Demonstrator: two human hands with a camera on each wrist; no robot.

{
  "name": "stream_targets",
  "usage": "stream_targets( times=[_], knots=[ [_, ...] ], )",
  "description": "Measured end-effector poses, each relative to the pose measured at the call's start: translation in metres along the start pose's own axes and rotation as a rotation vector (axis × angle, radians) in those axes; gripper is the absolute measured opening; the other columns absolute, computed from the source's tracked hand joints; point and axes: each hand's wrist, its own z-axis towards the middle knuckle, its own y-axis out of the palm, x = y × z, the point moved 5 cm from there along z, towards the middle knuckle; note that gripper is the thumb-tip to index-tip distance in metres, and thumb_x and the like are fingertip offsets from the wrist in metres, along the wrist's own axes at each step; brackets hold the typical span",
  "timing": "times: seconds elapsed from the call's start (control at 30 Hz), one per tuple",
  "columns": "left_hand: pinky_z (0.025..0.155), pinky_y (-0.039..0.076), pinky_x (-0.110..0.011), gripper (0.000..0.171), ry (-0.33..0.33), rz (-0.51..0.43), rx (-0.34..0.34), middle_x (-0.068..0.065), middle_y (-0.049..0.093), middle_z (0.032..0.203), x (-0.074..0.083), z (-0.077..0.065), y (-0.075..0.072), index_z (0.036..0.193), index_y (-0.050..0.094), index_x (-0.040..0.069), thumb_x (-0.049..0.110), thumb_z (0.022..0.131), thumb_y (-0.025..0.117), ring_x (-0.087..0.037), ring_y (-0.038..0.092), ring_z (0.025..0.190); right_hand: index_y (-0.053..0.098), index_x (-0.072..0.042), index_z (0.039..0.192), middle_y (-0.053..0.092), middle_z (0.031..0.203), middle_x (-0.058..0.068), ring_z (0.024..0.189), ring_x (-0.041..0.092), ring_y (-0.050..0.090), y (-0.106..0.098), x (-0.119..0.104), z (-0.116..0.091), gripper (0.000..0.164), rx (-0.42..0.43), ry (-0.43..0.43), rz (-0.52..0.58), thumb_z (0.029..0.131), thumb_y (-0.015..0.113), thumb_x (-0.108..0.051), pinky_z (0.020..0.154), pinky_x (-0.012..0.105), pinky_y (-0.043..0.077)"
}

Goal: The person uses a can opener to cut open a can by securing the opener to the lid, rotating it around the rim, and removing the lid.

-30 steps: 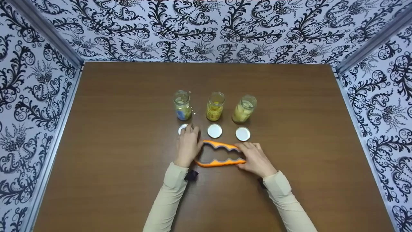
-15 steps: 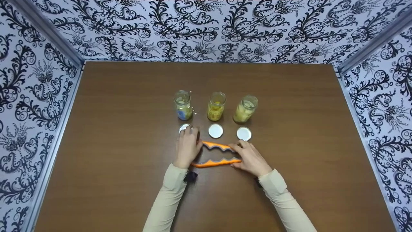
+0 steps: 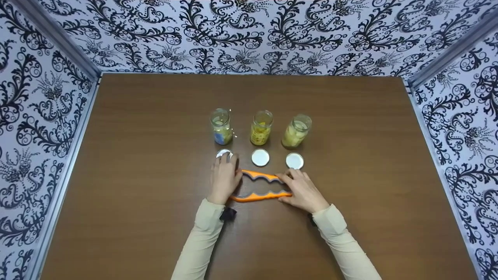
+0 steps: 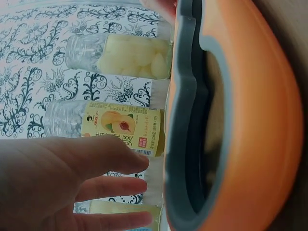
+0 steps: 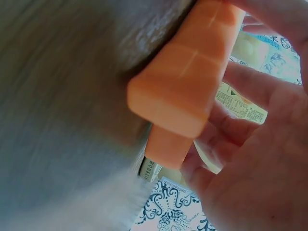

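An orange jar opener (image 3: 256, 197) with grey scalloped inner edges lies on the table, its two arms spread apart. My left hand (image 3: 223, 179) is by its rounded left end, palm down; the left wrist view shows thumb and fingers extended beside the opener (image 4: 262, 120). At the opposite end, my right hand (image 3: 305, 192) holds both handle tips, thumb on the near one and fingers on the far one. In the right wrist view, fingers lie along the orange handles (image 5: 178, 91). A white lid (image 3: 223, 152) is partly covered by my left fingertips in the head view.
Three open glass jars stand in a row behind: one with a blue label (image 3: 222, 136), a yellow one (image 3: 260, 136) and one with pale pieces (image 3: 294, 136). Two more white lids, a middle lid (image 3: 260, 157) and a right lid (image 3: 294, 161), lie before them. Patterned walls surround the table.
My right hand and the jar opener have shifted a little to the left, mostly in the first half second. My left hand has edged slightly left. Jars and lids stay put.
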Motion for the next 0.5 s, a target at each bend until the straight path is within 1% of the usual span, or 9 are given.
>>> stream_targets(
  times=[0.13,0.27,0.4,0.5],
  knots=[
    [0.074,0.049,-0.053,0.042,-0.004,-0.006,-0.006,-0.023,0.058,0.116,-0.002,-0.003,0.001,0.116,0.063,0.001,0.015,0.078,0.075,-0.042,0.056,0.101,0.063,-0.007,0.123,0.056,0.105,0.010,0.094,0.032,0.052,-0.002,0.000,-0.001,0.063,-0.002,0.012,0.011,0.069,0.087,-0.026,0.083,0.047,0.040],
    [0.076,0.049,-0.054,0.042,-0.018,-0.015,-0.023,-0.024,0.057,0.118,-0.004,-0.005,0.001,0.117,0.063,0.001,0.015,0.079,0.075,-0.042,0.056,0.104,0.062,-0.009,0.126,0.057,0.110,0.009,0.100,0.032,0.053,-0.008,0.002,-0.004,0.064,0.011,0.031,0.059,0.070,0.086,-0.026,0.085,0.047,0.040],
    [0.080,0.048,-0.054,0.044,-0.040,-0.019,-0.049,-0.024,0.056,0.122,-0.009,-0.005,0.001,0.120,0.063,0.002,0.015,0.080,0.075,-0.043,0.055,0.105,0.061,-0.012,0.129,0.057,0.115,0.009,0.106,0.032,0.052,-0.017,0.009,-0.009,0.061,0.034,0.062,0.112,0.076,0.082,-0.036,0.092,0.049,0.037],
    [0.081,0.047,-0.055,0.044,-0.048,-0.032,-0.057,-0.024,0.055,0.125,-0.013,-0.005,0.001,0.121,0.062,0.002,0.015,0.081,0.074,-0.043,0.055,0.105,0.061,-0.010,0.128,0.057,0.118,0.010,0.110,0.033,0.051,-0.026,0.015,-0.013,0.060,0.078,0.058,0.120,0.079,0.079,-0.039,0.099,0.051,0.033]
  ],
)
